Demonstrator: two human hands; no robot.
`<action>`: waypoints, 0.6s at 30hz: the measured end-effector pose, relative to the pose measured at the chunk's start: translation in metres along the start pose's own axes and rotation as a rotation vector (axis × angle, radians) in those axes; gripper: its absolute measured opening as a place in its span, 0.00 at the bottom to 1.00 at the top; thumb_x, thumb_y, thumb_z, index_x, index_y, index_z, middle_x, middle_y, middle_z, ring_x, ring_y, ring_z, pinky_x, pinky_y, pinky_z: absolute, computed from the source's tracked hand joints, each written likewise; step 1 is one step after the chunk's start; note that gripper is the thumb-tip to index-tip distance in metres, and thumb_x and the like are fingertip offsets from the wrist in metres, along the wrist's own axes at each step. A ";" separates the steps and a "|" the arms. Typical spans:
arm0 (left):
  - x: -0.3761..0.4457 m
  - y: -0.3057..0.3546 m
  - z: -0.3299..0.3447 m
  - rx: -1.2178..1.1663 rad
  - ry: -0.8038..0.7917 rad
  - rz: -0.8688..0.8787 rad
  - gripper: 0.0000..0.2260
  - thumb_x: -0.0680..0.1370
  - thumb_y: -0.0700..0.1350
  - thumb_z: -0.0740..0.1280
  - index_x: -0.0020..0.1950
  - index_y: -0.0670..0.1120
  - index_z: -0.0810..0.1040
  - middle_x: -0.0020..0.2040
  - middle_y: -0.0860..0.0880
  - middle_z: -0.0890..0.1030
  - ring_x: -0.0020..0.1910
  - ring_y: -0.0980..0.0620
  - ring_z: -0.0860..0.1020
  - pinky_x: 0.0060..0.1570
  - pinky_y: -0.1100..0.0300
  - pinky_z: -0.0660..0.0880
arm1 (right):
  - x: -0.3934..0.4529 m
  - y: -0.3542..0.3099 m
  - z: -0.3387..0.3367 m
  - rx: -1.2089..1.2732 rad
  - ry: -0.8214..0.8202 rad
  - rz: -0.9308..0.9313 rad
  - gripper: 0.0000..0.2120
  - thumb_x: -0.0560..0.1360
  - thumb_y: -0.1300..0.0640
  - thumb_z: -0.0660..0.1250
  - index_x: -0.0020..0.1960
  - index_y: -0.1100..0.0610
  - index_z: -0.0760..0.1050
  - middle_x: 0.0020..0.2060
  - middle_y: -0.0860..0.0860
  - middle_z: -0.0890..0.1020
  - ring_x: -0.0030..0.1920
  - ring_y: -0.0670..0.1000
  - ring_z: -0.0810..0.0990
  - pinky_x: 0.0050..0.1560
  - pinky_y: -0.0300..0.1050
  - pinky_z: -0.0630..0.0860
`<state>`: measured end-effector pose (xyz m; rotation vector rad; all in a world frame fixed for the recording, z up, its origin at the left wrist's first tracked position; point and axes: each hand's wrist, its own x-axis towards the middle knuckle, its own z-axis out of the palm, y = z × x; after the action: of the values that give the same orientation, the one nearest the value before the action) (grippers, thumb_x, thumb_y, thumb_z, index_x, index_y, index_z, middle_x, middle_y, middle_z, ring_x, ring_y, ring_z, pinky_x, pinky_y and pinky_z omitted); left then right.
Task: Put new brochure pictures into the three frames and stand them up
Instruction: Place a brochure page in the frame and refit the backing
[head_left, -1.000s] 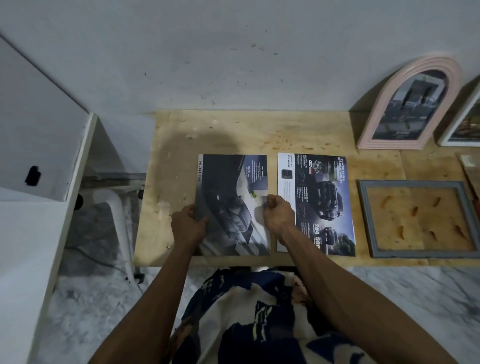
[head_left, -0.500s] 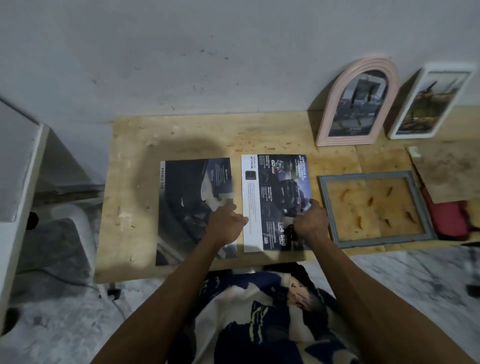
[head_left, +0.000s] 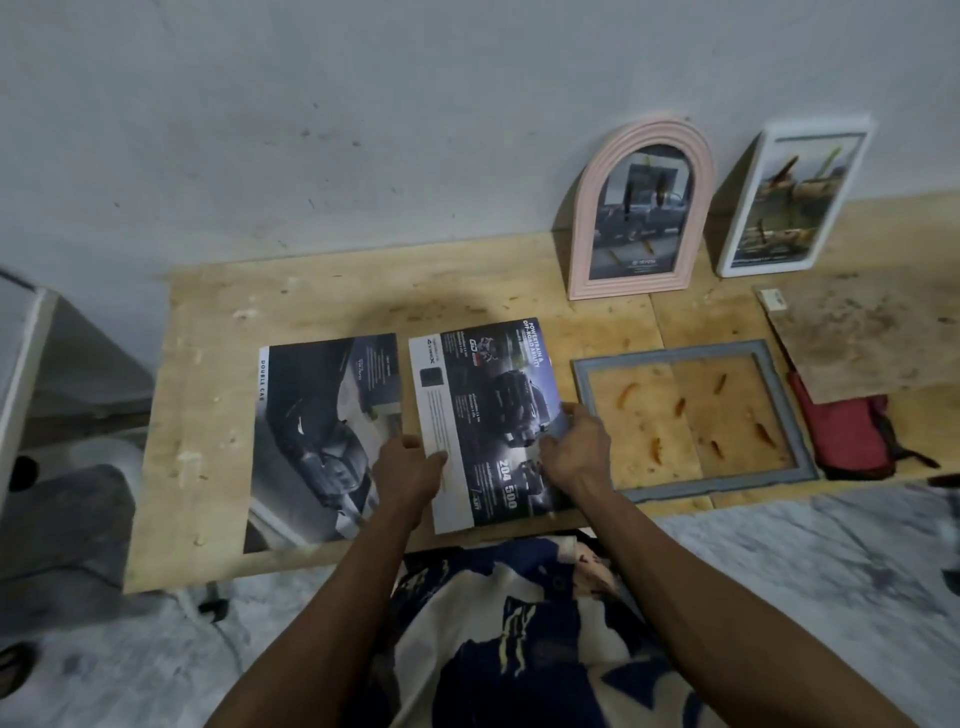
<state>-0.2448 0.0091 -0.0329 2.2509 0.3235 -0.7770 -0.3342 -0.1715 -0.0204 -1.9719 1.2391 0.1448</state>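
Note:
Two car brochure pages lie side by side on the wooden table (head_left: 208, 322). The left brochure page (head_left: 311, 431) is dark, with a car and the words "DOUBLE CAB". My left hand (head_left: 408, 470) pinches the left edge of the right brochure page (head_left: 483, 395), and my right hand (head_left: 574, 447) grips its right edge. To the right, a grey frame (head_left: 696, 482) lies flat with bare wood showing through it. A pink arched frame (head_left: 587, 234) and a white frame (head_left: 737, 228) stand against the wall, each with a picture in it.
A brown backing board (head_left: 872, 338) lies at the far right of the table, partly over a red pouch (head_left: 841, 441). A white cabinet (head_left: 21, 364) stands to the left of the table. The table's front edge is close to my body.
Both hands have left the left page and moved right to the edges of the right page. The view has swung right, and the white frame and backing board now show.

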 end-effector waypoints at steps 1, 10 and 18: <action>-0.002 0.002 0.001 -0.044 0.014 -0.027 0.11 0.73 0.43 0.76 0.51 0.42 0.80 0.48 0.47 0.81 0.48 0.46 0.80 0.50 0.55 0.77 | 0.003 -0.002 -0.006 0.031 0.002 0.007 0.23 0.71 0.58 0.73 0.65 0.58 0.73 0.54 0.54 0.81 0.54 0.55 0.79 0.56 0.45 0.76; -0.009 0.006 0.009 -0.267 0.186 -0.122 0.08 0.72 0.39 0.77 0.39 0.46 0.79 0.46 0.45 0.84 0.45 0.47 0.80 0.51 0.56 0.79 | 0.026 0.015 -0.020 0.132 -0.099 0.002 0.13 0.73 0.54 0.75 0.55 0.59 0.81 0.49 0.55 0.84 0.52 0.56 0.81 0.54 0.45 0.76; -0.036 -0.005 0.003 -0.543 0.142 -0.167 0.04 0.75 0.37 0.74 0.41 0.42 0.82 0.48 0.42 0.86 0.46 0.44 0.84 0.50 0.48 0.82 | 0.028 0.014 -0.025 0.276 -0.193 0.008 0.04 0.77 0.57 0.66 0.50 0.56 0.75 0.40 0.47 0.76 0.43 0.50 0.75 0.35 0.41 0.67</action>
<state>-0.2770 0.0107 -0.0150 1.7793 0.7072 -0.5305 -0.3383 -0.2114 -0.0241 -1.6746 1.0801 0.1556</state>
